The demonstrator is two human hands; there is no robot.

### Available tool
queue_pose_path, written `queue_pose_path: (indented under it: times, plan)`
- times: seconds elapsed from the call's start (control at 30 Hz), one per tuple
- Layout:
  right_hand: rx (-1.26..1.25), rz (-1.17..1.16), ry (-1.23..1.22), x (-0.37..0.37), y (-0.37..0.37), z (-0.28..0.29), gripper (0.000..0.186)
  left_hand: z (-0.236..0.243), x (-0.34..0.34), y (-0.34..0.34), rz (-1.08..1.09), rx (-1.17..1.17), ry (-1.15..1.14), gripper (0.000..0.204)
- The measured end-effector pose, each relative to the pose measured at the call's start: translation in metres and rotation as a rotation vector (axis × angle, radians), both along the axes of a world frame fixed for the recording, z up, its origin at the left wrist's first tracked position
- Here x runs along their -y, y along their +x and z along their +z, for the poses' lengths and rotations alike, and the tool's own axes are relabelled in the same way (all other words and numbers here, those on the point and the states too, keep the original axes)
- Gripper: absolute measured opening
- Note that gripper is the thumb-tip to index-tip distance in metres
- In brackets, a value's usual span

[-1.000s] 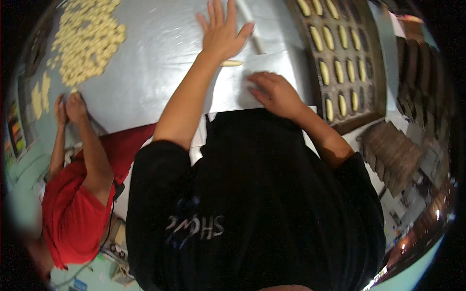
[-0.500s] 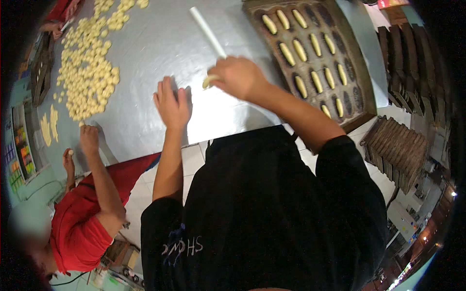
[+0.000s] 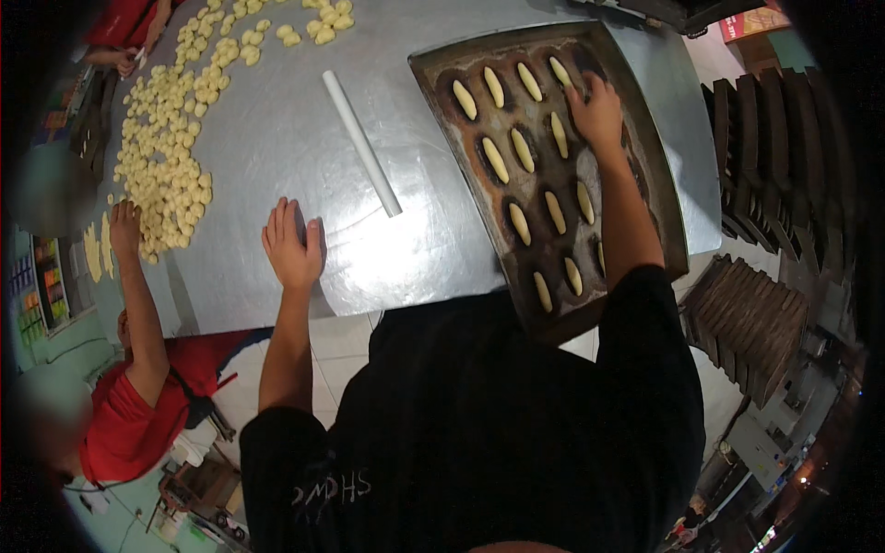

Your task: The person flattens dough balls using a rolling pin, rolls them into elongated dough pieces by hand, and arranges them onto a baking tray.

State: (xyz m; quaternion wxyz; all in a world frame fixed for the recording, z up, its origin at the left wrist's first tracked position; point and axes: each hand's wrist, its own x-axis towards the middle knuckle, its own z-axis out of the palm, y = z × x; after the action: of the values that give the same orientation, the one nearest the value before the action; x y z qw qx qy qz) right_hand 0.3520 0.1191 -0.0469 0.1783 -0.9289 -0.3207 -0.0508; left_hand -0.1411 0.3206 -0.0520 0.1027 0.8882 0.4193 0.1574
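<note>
My right hand (image 3: 597, 115) reaches over a dark baking tray (image 3: 678, 217) on the right. Its thumb and fingers close about the lower end of a slim, pointed dough roll (image 3: 559, 70) in the far row; the fingers partly hide the contact. Several similar pale dough rolls (image 3: 521, 150) lie in rows on the tray, apart from one another. My left hand (image 3: 292, 244) rests palm down on the metal table (image 3: 249, 152), fingers stretched out, holding nothing. Between my hands lies a white rolling rod (image 3: 361, 143), touched by neither.
Many small dough pieces (image 3: 166, 166) are heaped at the left. A co-worker in red (image 3: 138, 415) has a hand (image 3: 125, 230) beside the heap, near flat dough strips (image 3: 93, 253). Another person's hand (image 3: 124, 63) shows at the far left. Stacked dark trays (image 3: 747, 304) stand right of the table.
My right hand has carried the dough roll from the table to the tray's far row. My left hand stays flat on the table. The view has shifted, and the co-worker's hand has moved toward the heap.
</note>
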Motion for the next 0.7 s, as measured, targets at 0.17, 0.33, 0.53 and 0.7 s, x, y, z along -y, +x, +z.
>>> queue_pose_path:
  times: [0.17, 0.33, 0.53, 0.7]
  plan:
    - [-0.005, -0.048, -0.251, -0.035, 0.014, 0.014, 0.051, -0.003, -0.004, -0.001, -0.019, 0.023, 0.046, 0.05]
    - [0.096, 0.341, 0.4, -0.066, -0.063, 0.053, 0.03, -0.001, 0.002, 0.002, 0.016, -0.057, 0.119, 0.054]
    - [-0.712, 0.616, 0.021, -0.11, -0.229, 0.081, 0.048, 0.003, 0.007, 0.005, 0.026, 0.086, -0.057, 0.051]
    - [-0.486, 0.547, -0.376, -0.119, -0.267, 0.064, 0.083, 0.027, -0.045, -0.019, 0.233, 0.536, -0.542, 0.027]
